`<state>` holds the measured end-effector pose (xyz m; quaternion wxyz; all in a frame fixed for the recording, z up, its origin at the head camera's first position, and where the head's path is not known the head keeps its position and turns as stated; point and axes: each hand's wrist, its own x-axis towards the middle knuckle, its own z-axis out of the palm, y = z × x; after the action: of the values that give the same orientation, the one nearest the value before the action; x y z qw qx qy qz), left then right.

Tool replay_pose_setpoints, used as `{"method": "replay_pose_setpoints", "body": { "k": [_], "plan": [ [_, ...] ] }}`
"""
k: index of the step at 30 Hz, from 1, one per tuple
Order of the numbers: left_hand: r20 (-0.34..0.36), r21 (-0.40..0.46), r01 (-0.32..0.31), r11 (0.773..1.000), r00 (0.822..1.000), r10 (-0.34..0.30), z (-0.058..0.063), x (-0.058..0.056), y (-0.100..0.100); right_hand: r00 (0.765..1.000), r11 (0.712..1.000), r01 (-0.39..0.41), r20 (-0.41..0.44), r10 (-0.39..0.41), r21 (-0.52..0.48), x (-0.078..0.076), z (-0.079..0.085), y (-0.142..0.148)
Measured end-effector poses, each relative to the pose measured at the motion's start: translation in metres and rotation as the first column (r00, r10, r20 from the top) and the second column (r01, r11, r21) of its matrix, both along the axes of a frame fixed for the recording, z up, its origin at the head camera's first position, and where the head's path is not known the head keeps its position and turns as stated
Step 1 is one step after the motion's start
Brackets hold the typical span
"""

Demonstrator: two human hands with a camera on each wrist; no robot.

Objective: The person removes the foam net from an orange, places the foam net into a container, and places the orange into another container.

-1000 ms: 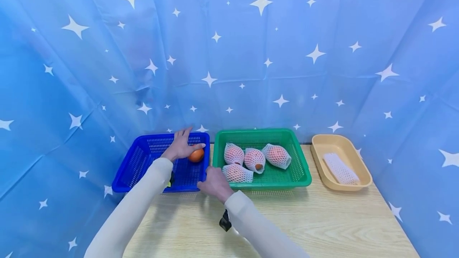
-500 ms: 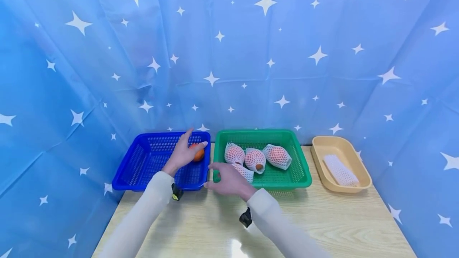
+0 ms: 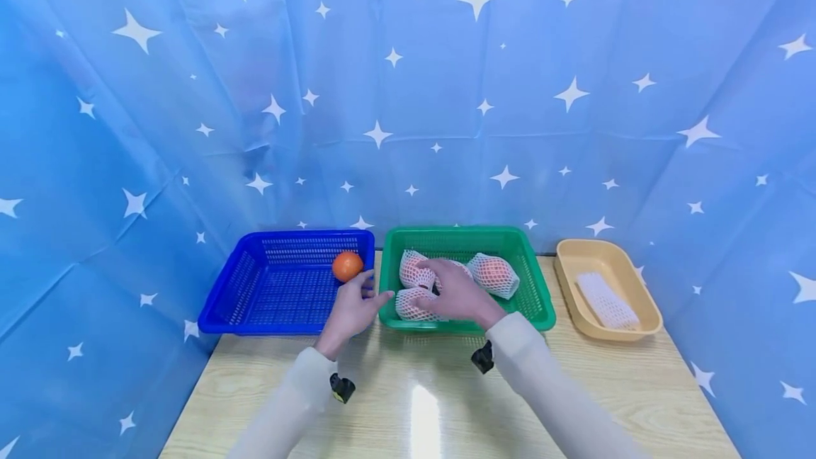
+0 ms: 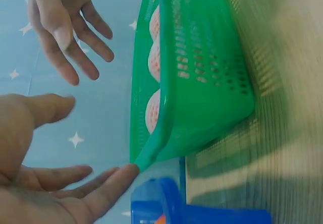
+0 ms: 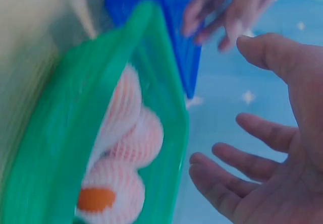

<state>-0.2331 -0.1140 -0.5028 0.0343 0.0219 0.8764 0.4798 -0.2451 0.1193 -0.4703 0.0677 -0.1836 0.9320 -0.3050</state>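
Observation:
My left hand (image 3: pixel 353 307) hovers between the two baskets, near the right wall of the blue basket (image 3: pixel 223 303). It holds nothing, and its fingers are spread in the left wrist view. A bare orange (image 3: pixel 347 266) lies in that basket's right side, just beyond the fingertips. Over the green basket (image 3: pixel 538 310) is my right hand (image 3: pixel 455 292), its fingers apart and empty in the right wrist view. Several fruits in white foam nets lie below and around it, among them one netted fruit (image 3: pixel 494 275) on the right. Another netted fruit (image 5: pixel 113 193) shows orange skin through its open end.
A tan tray (image 3: pixel 564 289) stands at the right with white foam netting (image 3: pixel 607 299) in it. All the containers sit along the back of a wooden table (image 3: pixel 395 402), against a blue star-patterned curtain (image 3: pixel 433 91).
My left hand has drawn back from beside the orange, which is now fully visible. My right hand has moved from the gap between the baskets to above the netted fruits.

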Motion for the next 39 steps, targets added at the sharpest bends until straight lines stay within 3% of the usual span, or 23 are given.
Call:
{"method": "replay_pose_setpoints", "body": {
  "k": [5, 12, 19, 30, 39],
  "plan": [
    [0.019, -0.064, 0.014, 0.998, 1.000, -0.013, -0.003, 0.004, 0.008, 0.997, 0.997, 0.063, 0.033, -0.064, 0.041, -0.021, -0.001, 0.027],
    [0.053, -0.172, 0.011, 0.985, 0.999, -0.001, -0.006, -0.004, 0.010, 0.988, 0.990, 0.117, 0.093, -0.123, 0.074, -0.051, -0.007, 0.061],
    [0.090, -0.164, 0.002, 0.986, 0.996, 0.013, -0.008, -0.013, 0.009, 0.984, 0.980, 0.127, 0.104, -0.144, 0.151, -0.069, -0.019, 0.087],
    [0.122, -0.130, -0.002, 0.991, 0.992, 0.018, -0.013, -0.016, 0.014, 0.968, 0.945, 0.144, 0.158, -0.196, 0.294, -0.093, -0.046, 0.115],
    [0.145, -0.131, -0.006, 0.991, 0.989, 0.026, -0.013, -0.014, 0.017, 0.926, 0.929, 0.176, 0.265, -0.268, 0.326, -0.108, -0.063, 0.121]
  ]
}}
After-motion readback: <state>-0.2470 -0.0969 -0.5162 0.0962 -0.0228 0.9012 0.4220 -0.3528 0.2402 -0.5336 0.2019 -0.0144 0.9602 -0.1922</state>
